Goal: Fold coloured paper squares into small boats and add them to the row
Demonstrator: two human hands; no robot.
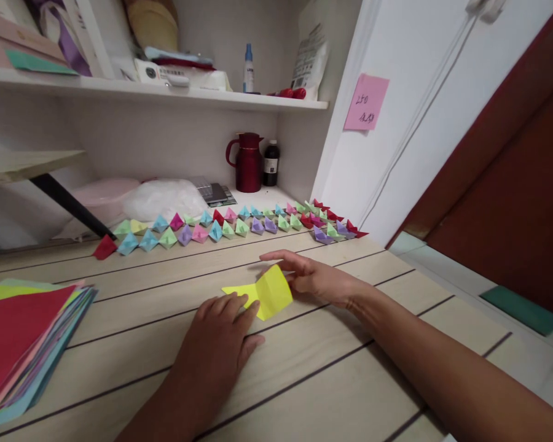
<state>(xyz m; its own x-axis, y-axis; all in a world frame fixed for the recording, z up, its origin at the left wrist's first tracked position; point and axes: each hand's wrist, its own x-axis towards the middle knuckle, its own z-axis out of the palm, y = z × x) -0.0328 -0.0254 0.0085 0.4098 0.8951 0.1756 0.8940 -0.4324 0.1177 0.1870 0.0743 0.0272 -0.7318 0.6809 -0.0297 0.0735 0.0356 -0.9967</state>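
A yellow sheet of paper (274, 293) lies on the wooden tabletop with a crease across it, its right part standing up and its left part flat. My left hand (223, 331) rests on the flat part, fingers stretched out and pressing it to the table. Just right of the raised part is my right hand (311, 277), its index finger extended past the paper's upper edge and the other fingers loosely curled. Whether the right fingertips touch the paper is hard to make out.
Rows of small folded paper boats (198, 233) in many colours line the table's back edge. A stack of coloured paper (23, 344) lies at the left. Behind stand a red thermos jug (249, 162) and a dark bottle (271, 163), below a white shelf (184, 92).
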